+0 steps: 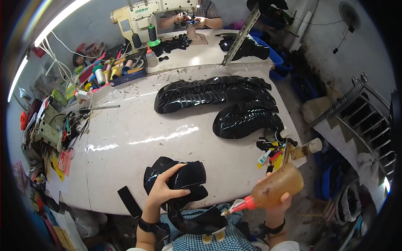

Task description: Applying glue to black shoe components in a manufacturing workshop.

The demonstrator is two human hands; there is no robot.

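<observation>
My left hand (164, 191) grips several glossy black patent pieces (191, 175), curved and layered, at the table's near edge. Its thumb and forefinger spread over their top. Below it, another shiny black piece (194, 224) hangs over my checkered apron (228, 236); whether it joins the held ones, I cannot tell. My right hand (279, 206) is wrapped round a squeeze bottle (279, 184) of amber liquid, tipped with its red cap and nozzle pointing left and down. The nozzle's pale tip is at the right end of the lower black piece; contact is hard to make out.
Long stacks of glossy black pieces (188, 100) lie farther back. A dark phone (130, 201) rests at the near edge. Right: a jar (312, 146) and small tools. Left: cluttered tools and thread spools (100, 76). Behind, a person's hands work at a sewing machine (142, 16).
</observation>
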